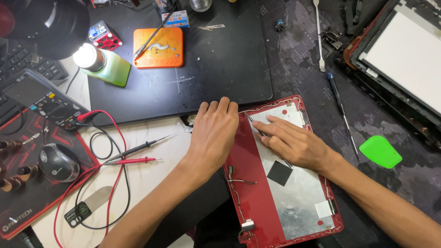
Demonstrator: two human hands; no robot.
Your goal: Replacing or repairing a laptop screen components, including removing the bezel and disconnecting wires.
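While the red laptop lid (248,174) lies inner face up on the dark work mat (303,59), between us and the black laptop base (220,59), we work at its upper corner. Our right hand (294,144) rests on the silver foil lining, fingers curled and pinched around a thin dark tool, probably tweezers (255,126), though only the tip shows clearly; its point sits near the lid's top edge. Our left hand (213,135) lies flat, palm down, fingers together and gripping nothing, pressing the lid's left rim to steady it.

We judge the step in hand to be picking or lifting something small at the top of the lid's lining, perhaps a strip of tape or a cable end. The next move calls for a light, steady pull with the tool tip kept low, while the left hand keeps the lid from sliding.

Around the lid: a thin cable (236,179) runs along its left side, and a black square pad (279,173) sits on the foil. To the right lie a screwdriver (340,108) and a green plastic pick (380,151); further off is the screen assembly (404,55). To the left, multimeter probes (133,156) and a multimeter (39,98) rest near a mouse (57,161). An orange parts tray (158,47) sits on the laptop base.
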